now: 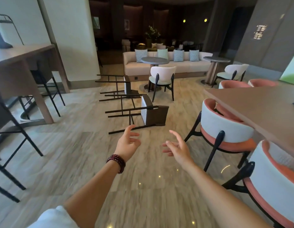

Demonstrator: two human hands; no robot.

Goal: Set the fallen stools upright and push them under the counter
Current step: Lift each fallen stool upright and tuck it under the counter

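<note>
The near stool (157,115) lies on its side on the pale floor (77,145) ahead of me, its seat to the right and its thin black legs pointing left toward the counter (19,55). The far stool (127,86) lies the same way just behind it, and the two frames seem to overlap, though I cannot tell whether they touch. Neither one is upright, so as I judge it nothing of the job is done: both have to be stood up and then pushed in under the counter, which stands well to my left. A dark upright stool (44,81) is already tucked in there, which shows me where these two should end up. My left hand (128,143), with a beaded bracelet (116,162) on the wrist, and my right hand (177,148) are both stretched out in front of me, palms turned toward each other. The fingers are spread and loosely bent, and they hold nothing. My left fingertips line up with the end of the near stool's lowest leg, but I take that to be the camera angle and not contact. I reckon I am closing in for a first grip on the near stool.
</note>
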